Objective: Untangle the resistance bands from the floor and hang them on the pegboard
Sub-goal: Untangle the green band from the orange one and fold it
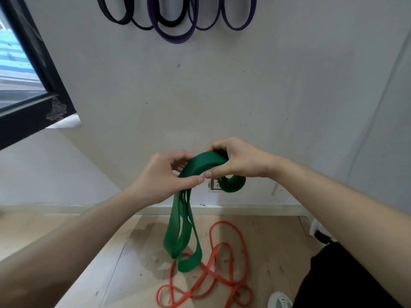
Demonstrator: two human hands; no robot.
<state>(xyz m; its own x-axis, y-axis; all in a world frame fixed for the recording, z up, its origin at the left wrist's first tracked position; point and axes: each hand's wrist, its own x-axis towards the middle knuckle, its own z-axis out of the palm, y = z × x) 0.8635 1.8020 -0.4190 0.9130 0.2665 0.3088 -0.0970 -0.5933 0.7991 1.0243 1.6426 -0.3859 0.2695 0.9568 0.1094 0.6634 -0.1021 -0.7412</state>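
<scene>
2 hands: both up at chest height in front of the wall, closed on 1 green band [189, 218].
Left hand [169, 176]: thumb and fingers pinched around the bunched strands at about 9 o'clock of the arch.
Right hand [240, 161]: fingers curled over the top of the arch at 1 o'clock, thumb pressed beneath; short loop end poking out at 4 o'clock of that hand.
Green band, lower part: several flat loops hanging toward 6 o'clock, overlapped and twisted, ends just above the floor [111, 252].
Orange band [222, 263]: thin, knotted in coils on the floor at 6 o'clock, green loops dangling just over it; contact unclear.
Hung bands: black band [115, 17] and purple band [175, 36] on the wall at 12 o'clock; pegs out of view.
Step, as judged: separating the green strands.
Doing it well: keep the right grip fixed, slide the left down 1 strand at a time, turn each flat, lift clear of the orange coils before raising toward 12 o'clock.
</scene>
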